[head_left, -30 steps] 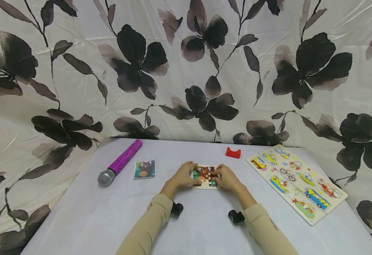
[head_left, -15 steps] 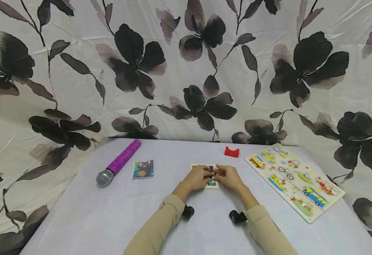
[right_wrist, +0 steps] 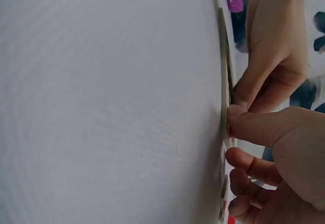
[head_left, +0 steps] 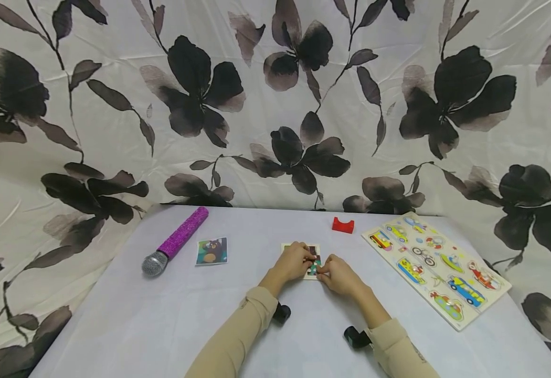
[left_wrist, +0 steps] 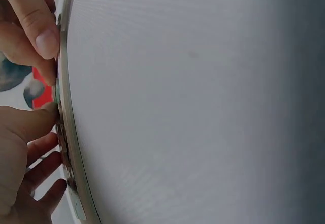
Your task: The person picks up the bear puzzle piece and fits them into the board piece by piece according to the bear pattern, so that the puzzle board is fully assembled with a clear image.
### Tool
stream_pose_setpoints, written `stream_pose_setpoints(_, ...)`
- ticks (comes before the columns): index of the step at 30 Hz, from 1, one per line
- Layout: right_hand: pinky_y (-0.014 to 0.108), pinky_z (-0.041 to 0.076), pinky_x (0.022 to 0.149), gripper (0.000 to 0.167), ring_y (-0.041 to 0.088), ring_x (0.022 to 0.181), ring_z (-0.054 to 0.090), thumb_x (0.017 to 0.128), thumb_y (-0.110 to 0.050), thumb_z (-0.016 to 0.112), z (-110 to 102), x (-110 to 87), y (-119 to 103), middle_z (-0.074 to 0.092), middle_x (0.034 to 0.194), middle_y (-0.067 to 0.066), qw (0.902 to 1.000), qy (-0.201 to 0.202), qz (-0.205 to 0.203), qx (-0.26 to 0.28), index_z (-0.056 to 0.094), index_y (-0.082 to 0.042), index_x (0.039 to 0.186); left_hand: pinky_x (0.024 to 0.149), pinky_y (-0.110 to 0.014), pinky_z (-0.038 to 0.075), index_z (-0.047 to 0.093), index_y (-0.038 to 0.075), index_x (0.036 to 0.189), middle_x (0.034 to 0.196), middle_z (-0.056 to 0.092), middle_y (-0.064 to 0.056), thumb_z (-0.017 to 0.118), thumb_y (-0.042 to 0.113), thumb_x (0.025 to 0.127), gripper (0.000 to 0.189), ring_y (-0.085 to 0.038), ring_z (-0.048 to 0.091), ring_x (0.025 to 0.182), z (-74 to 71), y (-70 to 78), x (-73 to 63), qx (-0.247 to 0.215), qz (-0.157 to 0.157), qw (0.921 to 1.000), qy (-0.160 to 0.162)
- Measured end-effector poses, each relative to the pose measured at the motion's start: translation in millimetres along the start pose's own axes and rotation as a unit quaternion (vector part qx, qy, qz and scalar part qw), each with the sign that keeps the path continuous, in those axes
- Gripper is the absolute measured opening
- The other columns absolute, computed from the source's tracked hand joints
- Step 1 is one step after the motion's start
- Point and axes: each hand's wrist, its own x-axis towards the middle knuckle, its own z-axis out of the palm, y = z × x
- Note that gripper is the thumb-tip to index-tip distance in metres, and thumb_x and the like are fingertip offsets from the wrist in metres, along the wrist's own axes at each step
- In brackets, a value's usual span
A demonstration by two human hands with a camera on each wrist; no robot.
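A small jigsaw puzzle (head_left: 313,270) with a bear picture in a pale frame lies at the table's middle, mostly covered by the hands. My left hand (head_left: 294,261) reaches over it from the left, thumb and bent fingertips on the pieces. Whether it pinches a piece I cannot tell. My right hand (head_left: 341,275) pinches the right edge near the lower corner between thumb and forefinger. In the left wrist view the board's edge (left_wrist: 71,132) shows side-on, below both hands. The right wrist view has my right thumb (right_wrist: 249,125) close to the left hand's fingertips.
Left of the puzzle lie a bear picture card (head_left: 211,251) and a purple glittery microphone (head_left: 179,236). A red arched block (head_left: 343,225) sits behind, and a wooden vehicle puzzle board (head_left: 433,265) at the right. Floral cloth (head_left: 299,94) hangs behind the table.
My left hand has moved right from the puzzle's left side onto its middle, covering the bear. My right hand has slid down the right edge toward me. The view has shifted slightly.
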Motion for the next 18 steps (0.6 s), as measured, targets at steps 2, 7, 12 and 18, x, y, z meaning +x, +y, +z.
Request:
stream_pose_setpoints(2, 0.032, 0.045, 0.066, 0.015, 0.015, 0.073, 0.050, 0.083, -0.006, 0.069, -0.5, -1.1, -1.3, 0.057, 0.081, 0.006, 1.0000, -0.005, 0.000, -0.005, 0.074, 0.004, 0.093, 0.083, -0.028, 0.049, 0.076, 0.009, 0.097, 0.103, 0.065, -0.003, 0.068, 0.015, 0.087, 0.014, -0.017, 0.057, 0.095, -0.4, 0.9, 1.2, -0.008, -0.002, 1.0000, 0.002)
stream_pose_setpoints(7, 0.032, 0.046, 0.066, 0.012, 0.014, 0.074, 0.050, 0.083, -0.008, 0.069, -0.6, -0.7, -2.3, 0.057, 0.082, 0.006, 0.9999, -0.007, 0.007, 0.007, 0.075, 0.003, 0.087, 0.083, -0.028, 0.049, 0.075, 0.006, 0.093, 0.102, 0.066, -0.005, 0.069, 0.012, 0.085, 0.012, -0.018, 0.058, 0.095, -0.7, 1.4, 2.5, -0.020, 0.004, 0.9998, 0.003)
stream_pose_setpoints(12, 0.031, 0.047, 0.066, 0.012, 0.016, 0.075, 0.054, 0.081, -0.010, 0.073, 0.9, 2.7, 0.5, 0.059, 0.083, 0.006, 0.9988, 0.020, 0.017, 0.041, 0.075, 0.001, 0.083, 0.085, -0.027, 0.049, 0.075, 0.004, 0.092, 0.103, 0.068, -0.005, 0.067, 0.007, 0.085, 0.011, -0.018, 0.059, 0.096, -1.6, 3.1, 3.1, -0.022, 0.018, 0.9996, -0.005)
stream_pose_setpoints(18, 0.025, 0.044, 0.060, 0.010, 0.014, 0.069, 0.052, 0.077, -0.011, 0.076, 3.6, 7.6, 9.2, 0.060, 0.081, 0.006, 0.9955, 0.042, 0.022, 0.082, 0.073, -0.002, 0.076, 0.080, -0.024, 0.050, 0.073, 0.004, 0.093, 0.094, 0.069, -0.003, 0.064, 0.000, 0.083, 0.014, -0.015, 0.059, 0.091, -1.3, 5.7, 3.3, -0.033, 0.031, 0.9989, -0.011)
